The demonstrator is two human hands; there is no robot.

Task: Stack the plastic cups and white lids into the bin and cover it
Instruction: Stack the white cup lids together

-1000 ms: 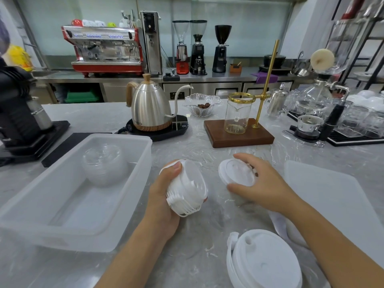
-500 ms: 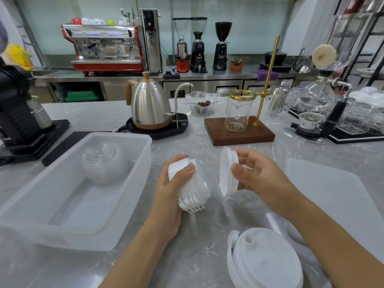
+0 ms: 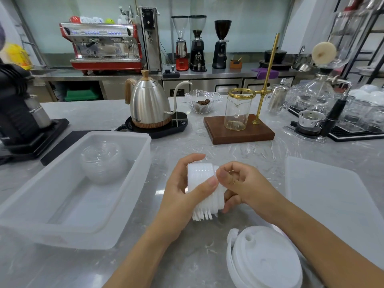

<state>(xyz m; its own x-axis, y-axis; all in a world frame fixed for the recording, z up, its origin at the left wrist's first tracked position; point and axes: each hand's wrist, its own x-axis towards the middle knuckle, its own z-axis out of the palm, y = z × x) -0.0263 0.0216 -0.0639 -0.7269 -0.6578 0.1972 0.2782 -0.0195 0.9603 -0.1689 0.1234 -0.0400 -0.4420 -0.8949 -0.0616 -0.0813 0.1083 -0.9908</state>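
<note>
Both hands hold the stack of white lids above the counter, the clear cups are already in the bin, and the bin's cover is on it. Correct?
Not quite: in the head view the bin is open, and its cover lies flat on the counter to the right. The rest holds: left hand and right hand grip the lids, and the cups are inside the bin.

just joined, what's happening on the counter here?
A person is packing café supplies. Both hands hold a stack of white lids on its side above the counter: the left hand grips it and the right hand presses against its end. The translucent bin on the left is open, with nested clear plastic cups inside. The bin cover lies flat on the right. More white lids sit near the front edge, so nothing white is in the bin yet.
</note>
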